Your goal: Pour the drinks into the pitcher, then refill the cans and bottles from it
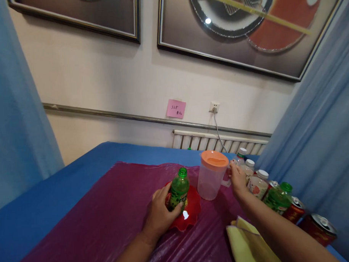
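A green plastic bottle point(179, 191) without a cap stands upright over a red scalloped dish point(191, 218). My left hand point(161, 209) is wrapped around the bottle's lower half, thumb in front. Just right of it is a clear plastic pitcher point(208, 183) with an orange lid point(214, 159). My right hand point(237, 178) is closed at the handle side of the pitcher; the handle is mostly hidden by the fingers.
At the right edge stand several bottles and cans, among them a white-capped bottle point(258, 183), another green bottle point(280, 198) and a dark red can point(318, 228). A yellow cloth point(245, 241) lies under my right forearm. Purple plastic sheeting point(108, 209) covers the blue tabletop point(28, 201).
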Demonstrator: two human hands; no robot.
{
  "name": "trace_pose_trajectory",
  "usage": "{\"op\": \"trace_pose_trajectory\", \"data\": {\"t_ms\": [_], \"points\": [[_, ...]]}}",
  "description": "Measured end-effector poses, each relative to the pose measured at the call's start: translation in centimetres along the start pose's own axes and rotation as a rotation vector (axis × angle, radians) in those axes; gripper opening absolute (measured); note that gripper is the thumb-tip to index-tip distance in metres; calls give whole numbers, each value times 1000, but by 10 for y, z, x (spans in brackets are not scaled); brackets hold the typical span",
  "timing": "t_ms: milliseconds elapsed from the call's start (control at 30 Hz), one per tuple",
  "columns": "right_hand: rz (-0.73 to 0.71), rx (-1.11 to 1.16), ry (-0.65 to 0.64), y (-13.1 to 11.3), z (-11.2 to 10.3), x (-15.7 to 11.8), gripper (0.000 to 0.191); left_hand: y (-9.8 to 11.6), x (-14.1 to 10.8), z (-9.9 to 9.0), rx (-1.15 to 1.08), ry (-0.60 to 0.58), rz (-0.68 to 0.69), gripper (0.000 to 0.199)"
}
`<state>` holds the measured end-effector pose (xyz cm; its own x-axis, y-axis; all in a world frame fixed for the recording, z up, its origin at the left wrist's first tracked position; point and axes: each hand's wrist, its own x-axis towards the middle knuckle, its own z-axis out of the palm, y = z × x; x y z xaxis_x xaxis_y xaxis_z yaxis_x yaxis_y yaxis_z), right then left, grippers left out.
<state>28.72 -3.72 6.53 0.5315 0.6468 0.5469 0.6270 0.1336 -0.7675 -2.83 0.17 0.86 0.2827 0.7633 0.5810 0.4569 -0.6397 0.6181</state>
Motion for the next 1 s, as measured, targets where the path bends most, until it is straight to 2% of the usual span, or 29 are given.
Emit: {"op": "trace_pose_trajectory", "data": {"t_ms": [167,267,300,333,367,400,500,567,633,767,867,933,1000], "points": [[108,32,226,15,-9,-8,49,7,3,-5,-51,10,-68,65],[45,36,368,4,-14,-24,45,10,5,-8,-56,15,-95,66],[-1,53,345,-3,-13,-34,46,11,5,-9,-56,17,-91,67],[-54,81,280,-12,-11,-45,47,11,4,-9,-57,16,-77,67],[-104,122,147,-23,-7,-57,48,11,3,-9,-61,14,-55,67],[-123,159,-41,-34,-2,-68,52,11,2,-8,-67,10,-27,67],[-127,267,-431,-64,16,-93,85,9,-1,-3,-100,-5,73,68],[-111,319,-572,-79,24,-98,99,5,-3,2,-116,-21,120,68],[-67,378,-612,-87,29,-97,98,3,-4,5,-118,-43,143,68],[-28,489,-574,-88,33,-93,91,4,-3,6,-130,-59,190,67],[-23,463,-463,-83,26,-96,85,8,-2,5,-159,-113,206,70],[2,454,-360,-82,10,-99,84,9,-1,6,-173,-143,201,73],[46,467,-247,-82,-20,-100,81,8,1,8,-169,-128,196,72]]}}
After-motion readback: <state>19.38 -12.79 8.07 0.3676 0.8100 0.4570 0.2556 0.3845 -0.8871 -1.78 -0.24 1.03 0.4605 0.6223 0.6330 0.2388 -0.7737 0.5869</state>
